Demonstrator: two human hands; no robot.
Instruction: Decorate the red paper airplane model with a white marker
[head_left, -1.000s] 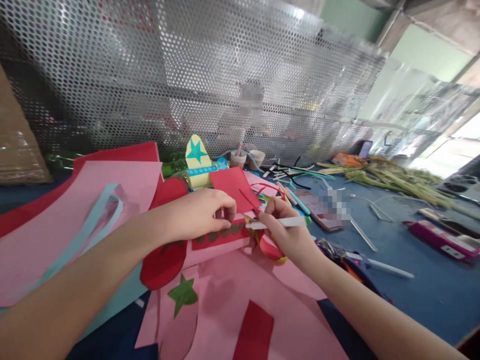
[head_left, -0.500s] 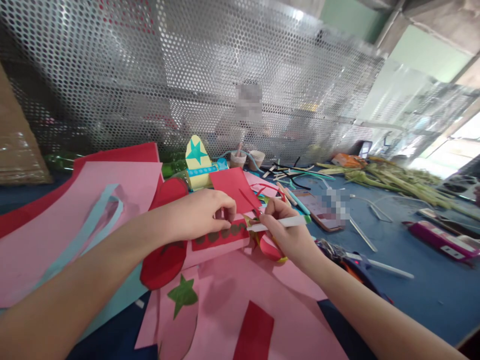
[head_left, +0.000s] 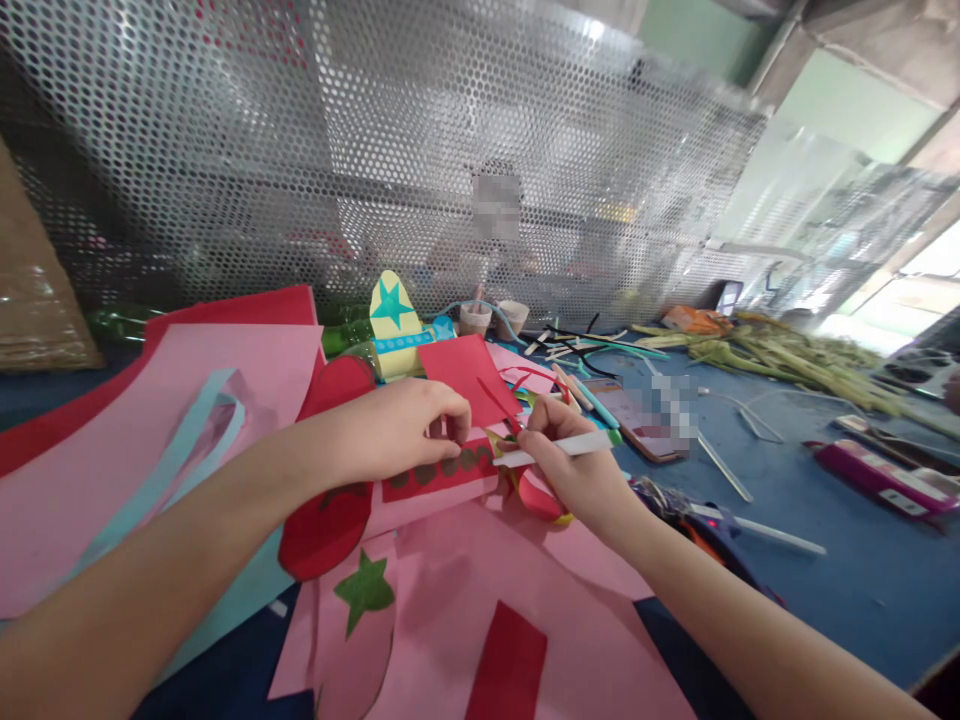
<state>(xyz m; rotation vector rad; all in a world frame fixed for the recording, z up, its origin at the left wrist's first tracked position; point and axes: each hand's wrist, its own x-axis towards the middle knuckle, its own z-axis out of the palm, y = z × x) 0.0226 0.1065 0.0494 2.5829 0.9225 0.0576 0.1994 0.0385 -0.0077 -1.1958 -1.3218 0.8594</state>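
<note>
My left hand (head_left: 420,425) reaches in with curled fingers, its fingertips against a pink paper piece (head_left: 435,502) that carries a red strip (head_left: 405,487) with dark green dots. In my right hand (head_left: 574,470) lies a white marker (head_left: 581,443) with a green end; its other end points left, close to the dotted strip. The right thumb and index finger are pinched, and what sits between their tips is partly hidden. A red rounded paper shape (head_left: 322,535) shows at the left end of the pink piece. Behind the hands lies a red paper sheet (head_left: 469,375).
Pink paper (head_left: 442,600) with a green star (head_left: 365,592) and a red strip (head_left: 510,660) lies in front. A yellow paper craft (head_left: 396,310), two cups, a phone (head_left: 637,420), a glue gun (head_left: 705,520), a purple case (head_left: 885,475) and loose sticks surround the hands.
Almost nothing differs. Both hands and the marker keep their places, apart from a very slight shift of the whole view.
</note>
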